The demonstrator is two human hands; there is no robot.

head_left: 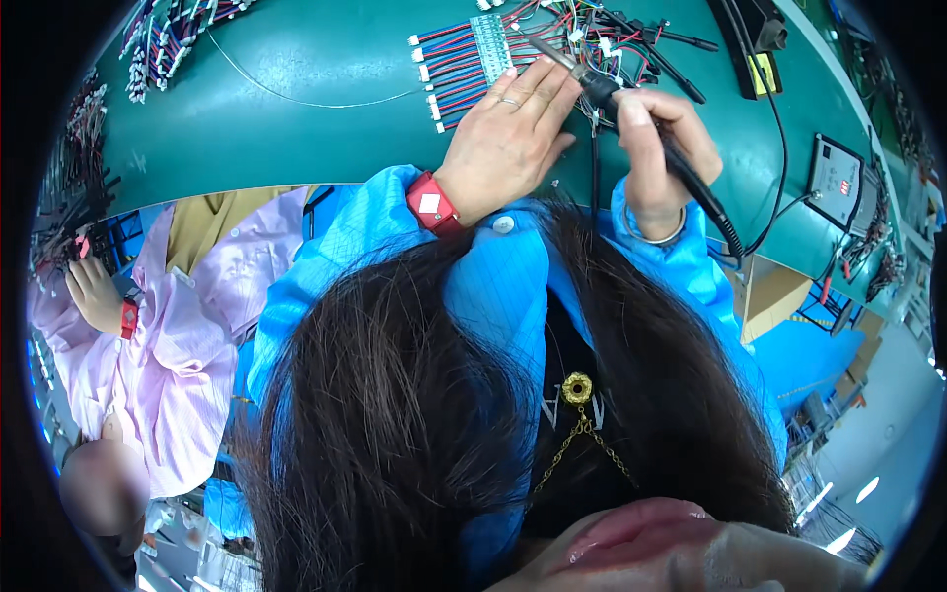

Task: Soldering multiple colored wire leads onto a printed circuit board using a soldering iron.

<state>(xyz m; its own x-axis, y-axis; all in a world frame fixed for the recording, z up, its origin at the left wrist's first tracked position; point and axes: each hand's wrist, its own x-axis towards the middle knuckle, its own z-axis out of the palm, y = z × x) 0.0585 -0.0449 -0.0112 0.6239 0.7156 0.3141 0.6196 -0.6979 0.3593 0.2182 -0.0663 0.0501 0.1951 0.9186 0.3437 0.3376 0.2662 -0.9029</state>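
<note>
My right hand (671, 148) is closed round the handle of a soldering iron (599, 89). The iron's bare metal tip points up and left, over wires at the right edge of a pale green circuit board panel (491, 47). My left hand (508, 143) lies flat, fingers stretched out, with its fingertips at the panel's lower right side and the wires there. Red, blue and black wires (449, 74) with white plugs run out from the panel's left side. To its right lies a tangle of wires with white connectors (607, 44), partly behind the iron.
A black iron stand with a yellow pad (762, 74) is at the far right. The iron's black cord trails near a grey control box (837, 183). Wire bundles (163, 44) lie far left on the green table (296, 128). A co-worker in pink (182, 365) sits at left.
</note>
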